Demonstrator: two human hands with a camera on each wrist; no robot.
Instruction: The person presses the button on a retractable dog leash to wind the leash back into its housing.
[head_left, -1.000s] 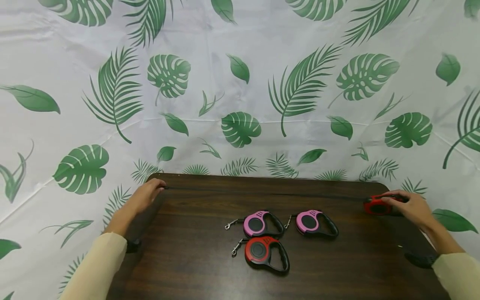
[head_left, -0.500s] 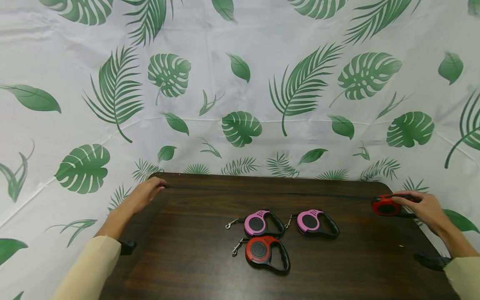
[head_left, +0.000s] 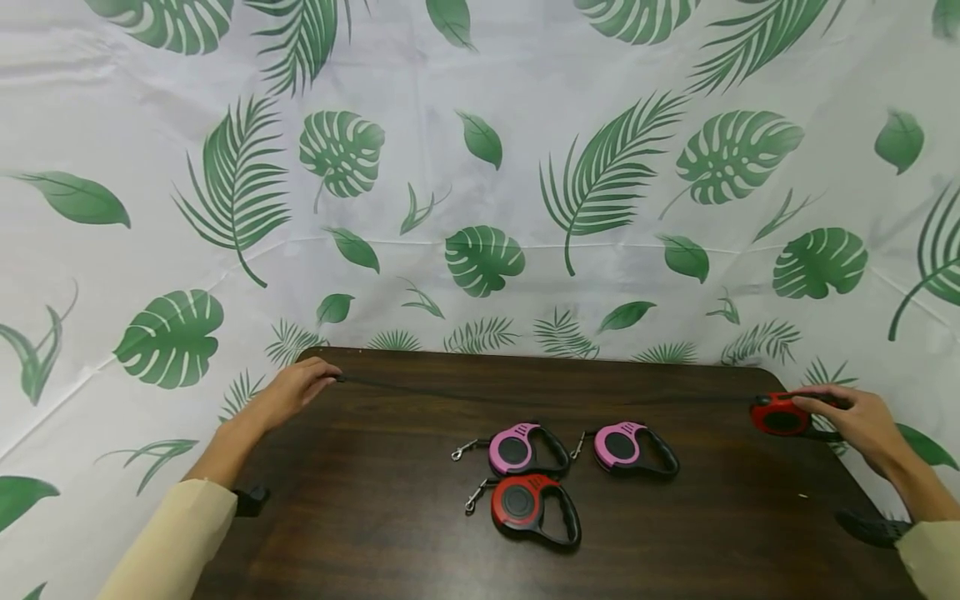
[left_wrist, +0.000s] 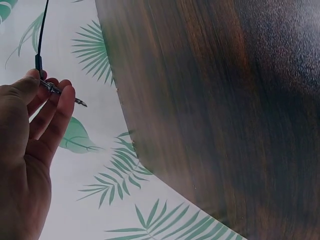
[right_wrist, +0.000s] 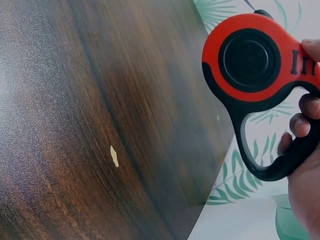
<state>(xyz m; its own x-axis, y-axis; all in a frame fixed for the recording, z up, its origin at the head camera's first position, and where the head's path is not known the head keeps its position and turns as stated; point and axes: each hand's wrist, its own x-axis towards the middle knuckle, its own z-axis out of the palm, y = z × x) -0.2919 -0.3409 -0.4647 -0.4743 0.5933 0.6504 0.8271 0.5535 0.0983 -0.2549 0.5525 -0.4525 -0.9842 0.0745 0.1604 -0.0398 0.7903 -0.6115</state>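
My left hand (head_left: 294, 392) is at the table's far left corner, pinching the metal snap hook (left_wrist: 54, 89) of a leash between thumb and fingers. From the hook a thin black cord (head_left: 450, 394) runs across the far side of the table, sagging slightly, to a red and black retractable dog leash (head_left: 780, 418) at the right. My right hand (head_left: 862, 423) grips that leash by its handle, with fingers curled through the loop and the thumb on top of the red casing, as the right wrist view shows. The casing is held up near the table's right edge.
On the dark wooden table (head_left: 375, 517) lie two pink retractable leashes, one pink leash (head_left: 513, 451) at the centre and another pink leash (head_left: 617, 448) to its right. A second red leash (head_left: 517, 502) lies in front of them. Behind hangs a leaf-patterned white cloth (head_left: 420, 83).
My right hand has moved to the right with the red leash, drawing the cord longer. The cord, nearly straight before, now sags a little. The leashes on the table have stayed put.
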